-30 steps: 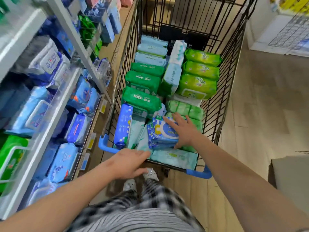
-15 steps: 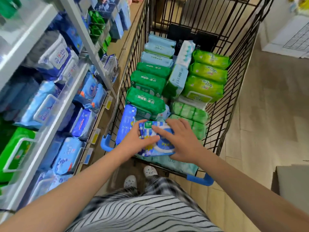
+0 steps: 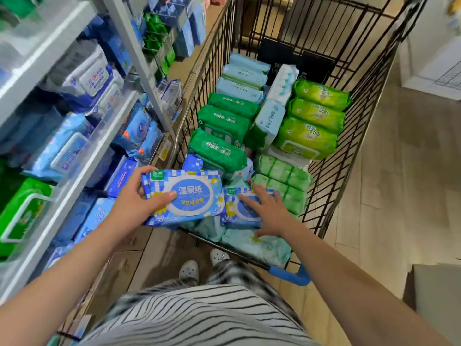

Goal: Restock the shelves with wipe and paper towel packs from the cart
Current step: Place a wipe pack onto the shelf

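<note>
My left hand grips a blue checkered wipe pack by its left end, thumb on top, holding it above the near left corner of the black wire cart. A second blue checkered pack lies in the cart's near end. My right hand rests on it with fingers spread and straight. Dark green packs, light green packs and pale blue packs fill the cart. The shelves on the left hold blue and green wipe packs.
A grey shelf upright stands between shelf and cart. The cart's blue handle is just in front of my body. A pale box sits at the lower right on the wooden floor. White fixtures stand at the upper right.
Both hands met on the stack of blue packs; my left hand has lifted the top pack up and to the left. My right hand stays down on the pack beneath.
</note>
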